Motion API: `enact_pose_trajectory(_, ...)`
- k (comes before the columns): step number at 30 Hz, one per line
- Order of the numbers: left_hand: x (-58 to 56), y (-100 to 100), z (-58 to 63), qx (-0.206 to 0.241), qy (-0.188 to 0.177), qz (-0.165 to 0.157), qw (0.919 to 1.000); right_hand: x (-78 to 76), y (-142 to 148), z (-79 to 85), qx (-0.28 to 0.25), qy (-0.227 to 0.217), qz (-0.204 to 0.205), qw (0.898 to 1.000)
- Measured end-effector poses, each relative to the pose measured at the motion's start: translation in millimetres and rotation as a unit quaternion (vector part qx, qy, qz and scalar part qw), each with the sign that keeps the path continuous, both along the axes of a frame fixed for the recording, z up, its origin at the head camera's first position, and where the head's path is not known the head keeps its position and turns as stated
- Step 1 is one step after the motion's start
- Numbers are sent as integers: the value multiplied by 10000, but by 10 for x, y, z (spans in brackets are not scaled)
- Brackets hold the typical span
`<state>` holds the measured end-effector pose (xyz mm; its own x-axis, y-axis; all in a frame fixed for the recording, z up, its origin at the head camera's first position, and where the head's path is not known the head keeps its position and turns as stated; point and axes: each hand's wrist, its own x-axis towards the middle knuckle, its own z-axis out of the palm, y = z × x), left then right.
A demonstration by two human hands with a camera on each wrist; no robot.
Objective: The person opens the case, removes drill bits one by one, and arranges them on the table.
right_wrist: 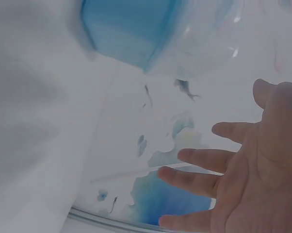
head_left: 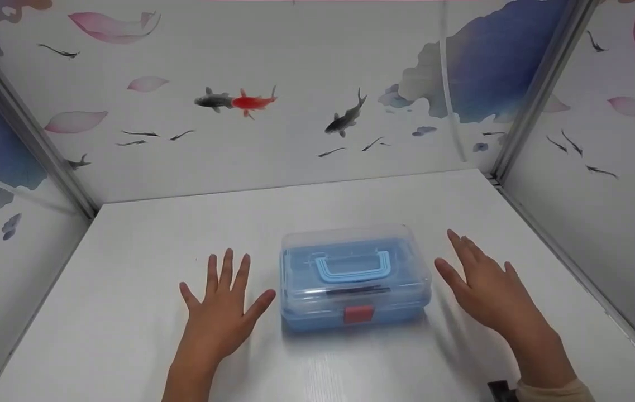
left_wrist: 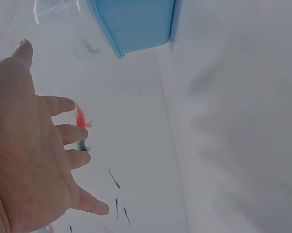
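A blue plastic storage box [head_left: 306, 321] with a clear lid sits on the white table, its lid down. A light blue carry handle [head_left: 353, 274] lies on top and a red latch [head_left: 358, 314] is at the front. My left hand [head_left: 219, 318] is just left of the box, fingers spread and holding nothing. To the right of the box my right hand [head_left: 490, 293] is held with its fingers extended, also with nothing in it. Both wrist views show the palm and straight fingers, with the box's blue side [left_wrist: 136, 24] above.
White panels [head_left: 295, 151] painted with fish, petals and blue washes wall in the table [head_left: 127, 251] at the back and both sides. Metal posts [head_left: 540, 89] stand at the back corners. A black strap [head_left: 500, 391] shows by the right sleeve [head_left: 554, 391].
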<state>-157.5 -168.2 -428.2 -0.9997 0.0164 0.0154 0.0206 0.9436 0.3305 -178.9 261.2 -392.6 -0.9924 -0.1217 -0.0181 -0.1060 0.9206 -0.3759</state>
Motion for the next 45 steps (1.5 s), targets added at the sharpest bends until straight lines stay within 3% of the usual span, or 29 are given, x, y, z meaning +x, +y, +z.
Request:
enact_pose_trajectory(5, 66, 96, 72, 52, 14, -104, 9999, 168, -200, 195, -73, -130, -44, 9999)
enact_pose_trajectory(10, 130, 250, 116, 58, -98, -280, 9995, 299, -397, 266, -361, -221, 64, 9991)
enact_pose_trajectory(16, 176, 435, 124, 59, 132, -521, 9985, 386, -597, 210, -658, -354, 151, 9971)
enact_pose_trajectory(21, 161, 540, 115, 18, 281, -702, 9971, 406, -745, 104, -943, -746, 215, 9925)
enact_pose_trajectory(25, 132, 561, 83, 14, 343, -756, 9965, 426, -835, 19, -1267, -953, 537, 9859)
enact_pose_trajectory(30, 89, 560, 20, 98, 304, -643, 9974, 412, -920, -135, -1766, -1186, 1147, 9704)
enact_pose_trajectory(35, 30, 579, -11, 382, 165, -447, 9981, 310, -968, -344, -2461, -1966, 1412, 9385)
enact_pose_trajectory(38, -14, 602, -24, 541, 131, -381, 9977, 261, -986, -451, -2733, -2414, 1263, 9226)
enact_pose_trajectory(45, -107, 642, -48, 767, 67, -432, 9961, 244, -1017, -557, -3117, -2878, 534, 9040)
